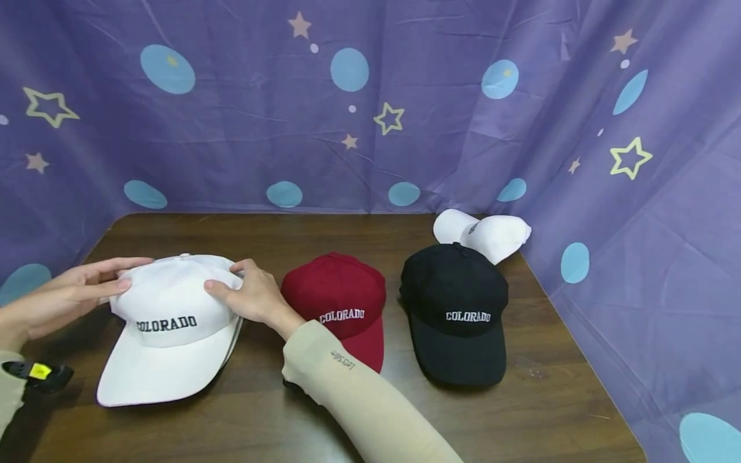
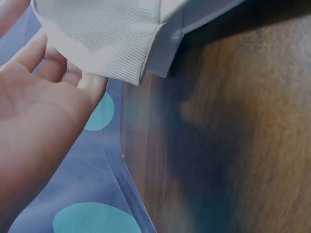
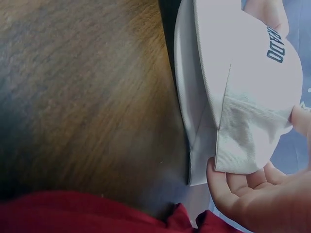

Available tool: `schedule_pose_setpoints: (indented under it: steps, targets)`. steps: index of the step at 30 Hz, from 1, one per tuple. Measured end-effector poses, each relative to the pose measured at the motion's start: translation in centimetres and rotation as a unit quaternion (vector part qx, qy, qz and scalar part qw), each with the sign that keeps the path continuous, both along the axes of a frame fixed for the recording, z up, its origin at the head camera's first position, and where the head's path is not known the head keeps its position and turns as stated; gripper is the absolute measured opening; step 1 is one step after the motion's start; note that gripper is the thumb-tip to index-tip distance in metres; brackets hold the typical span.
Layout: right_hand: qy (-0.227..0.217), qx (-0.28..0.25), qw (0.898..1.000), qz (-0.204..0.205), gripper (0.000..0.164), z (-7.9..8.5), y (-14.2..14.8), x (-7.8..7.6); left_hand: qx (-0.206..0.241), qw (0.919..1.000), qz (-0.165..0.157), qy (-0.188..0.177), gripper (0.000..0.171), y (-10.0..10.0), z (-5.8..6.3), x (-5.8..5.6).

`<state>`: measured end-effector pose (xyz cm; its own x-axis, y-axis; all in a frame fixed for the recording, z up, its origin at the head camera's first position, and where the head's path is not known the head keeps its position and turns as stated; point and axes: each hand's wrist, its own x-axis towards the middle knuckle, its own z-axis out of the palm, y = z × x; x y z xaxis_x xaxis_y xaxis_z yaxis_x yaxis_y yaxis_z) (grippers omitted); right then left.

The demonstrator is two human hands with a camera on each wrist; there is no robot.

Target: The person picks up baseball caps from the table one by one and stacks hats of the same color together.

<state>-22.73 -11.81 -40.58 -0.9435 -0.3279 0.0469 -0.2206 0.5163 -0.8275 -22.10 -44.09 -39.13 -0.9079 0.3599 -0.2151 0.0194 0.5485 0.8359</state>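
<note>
A white baseball cap with dark COLORADO lettering sits at the table's left, brim toward me. Beneath it shows a second pale cap, its brim just under the upper one. My left hand holds the upper cap's left side, thumb on the crown. On the opposite side my right hand grips the same cap, its fingers under the lower rim in the right wrist view. In the left wrist view the cap's edge hides some left fingertips.
A red COLORADO cap stands in the middle, partly behind my right forearm. Right of it is a black COLORADO cap. Another white cap lies at the back right corner. A purple curtain borders the wooden table.
</note>
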Motion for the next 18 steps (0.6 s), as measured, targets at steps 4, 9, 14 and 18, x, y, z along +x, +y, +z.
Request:
schedule_pose_setpoints:
  steps: [4,9,14,18]
  targets:
    - [-0.004,0.002,1.0,-0.006,0.051,-0.2,-0.1,-0.1,-0.026,0.9992,0.008,0.031,0.047,0.1,-0.3,-0.1]
    - [-0.003,0.001,1.0,-0.01,0.051,-0.4,-0.3,0.0,-0.031,0.9967,0.023,0.072,0.047,0.3,-0.9,0.1]
    - [0.002,-0.001,1.0,-0.016,0.051,-0.6,-0.5,0.1,-0.017,0.996,0.043,0.076,0.047,0.5,-1.6,0.3]
    - [0.003,0.003,1.0,-0.022,0.05,-0.8,-0.7,0.2,-0.03,0.9943,0.062,0.081,0.048,0.7,-2.0,0.3]
